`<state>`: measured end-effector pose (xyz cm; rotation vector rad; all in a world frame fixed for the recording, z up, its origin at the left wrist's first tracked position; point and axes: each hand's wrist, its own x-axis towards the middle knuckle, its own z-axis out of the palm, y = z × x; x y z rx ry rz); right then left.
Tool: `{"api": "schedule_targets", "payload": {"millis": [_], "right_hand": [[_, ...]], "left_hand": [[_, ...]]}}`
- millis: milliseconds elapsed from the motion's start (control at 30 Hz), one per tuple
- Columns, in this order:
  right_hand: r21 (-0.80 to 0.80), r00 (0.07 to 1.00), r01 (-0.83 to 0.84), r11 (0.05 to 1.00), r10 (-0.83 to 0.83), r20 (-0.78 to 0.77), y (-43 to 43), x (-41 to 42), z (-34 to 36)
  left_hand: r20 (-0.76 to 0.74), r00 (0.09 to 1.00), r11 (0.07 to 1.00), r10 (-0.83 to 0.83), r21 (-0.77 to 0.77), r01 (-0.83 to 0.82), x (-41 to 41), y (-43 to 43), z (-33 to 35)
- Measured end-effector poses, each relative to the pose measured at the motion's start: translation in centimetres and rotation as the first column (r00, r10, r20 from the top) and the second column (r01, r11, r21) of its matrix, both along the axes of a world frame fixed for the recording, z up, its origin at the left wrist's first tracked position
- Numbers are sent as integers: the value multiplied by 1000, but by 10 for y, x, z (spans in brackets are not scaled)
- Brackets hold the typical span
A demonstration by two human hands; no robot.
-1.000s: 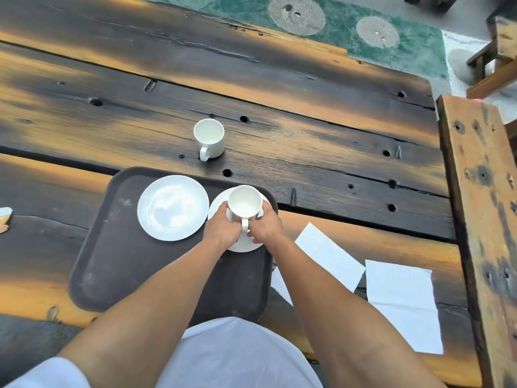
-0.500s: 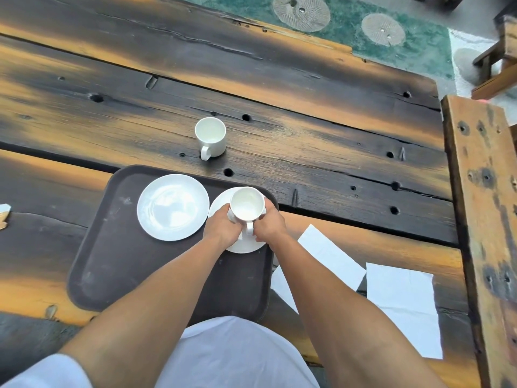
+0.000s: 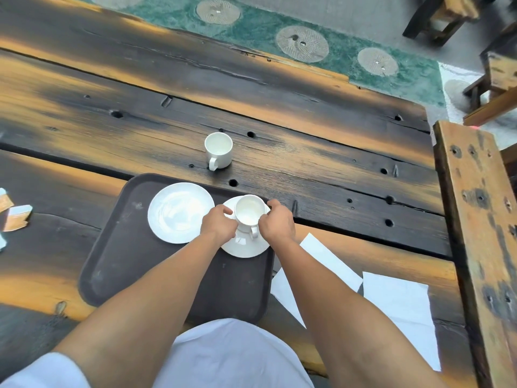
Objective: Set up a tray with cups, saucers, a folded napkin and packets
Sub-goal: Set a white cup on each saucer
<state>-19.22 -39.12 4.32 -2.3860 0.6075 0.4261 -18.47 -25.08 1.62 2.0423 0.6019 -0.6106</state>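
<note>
A dark brown tray [image 3: 117, 264] lies on the wooden table in front of me. Two white saucers rest on it: a bare saucer [image 3: 179, 212] on the left and a second saucer [image 3: 246, 247] at the tray's right edge. A white cup [image 3: 249, 211] stands on the right saucer, handle toward me. My left hand [image 3: 218, 224] and my right hand [image 3: 277, 221] hold this cup from either side. Another white cup [image 3: 218, 149] stands on the table beyond the tray. Two white napkins, one [image 3: 316, 273] beside the tray and one [image 3: 402, 312] farther right, lie flat.
Several packets [image 3: 16, 217] lie at the table's left edge. A rough wooden bench plank [image 3: 475, 233] runs along the right. Green floor with round patterns and wooden stools show beyond the table's far edge.
The cup stays on the right saucer with both hands around it. The head camera has tilted, so more floor and the packets at left come into view.
</note>
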Motion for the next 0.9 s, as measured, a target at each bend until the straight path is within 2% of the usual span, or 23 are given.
{"api": "schedule_targets", "payload": {"millis": [233, 567, 900], "right_hand": [[-181, 992, -97, 979, 111, 67, 15, 6, 26], [-111, 993, -107, 988, 111, 30, 39, 30, 38], [-60, 994, -107, 992, 107, -10, 62, 70, 29]], "left_hand": [[84, 993, 996, -85, 44, 81, 6, 9, 25], [141, 988, 998, -68, 26, 65, 31, 32, 42], [115, 989, 995, -96, 48, 91, 76, 60, 38]]}}
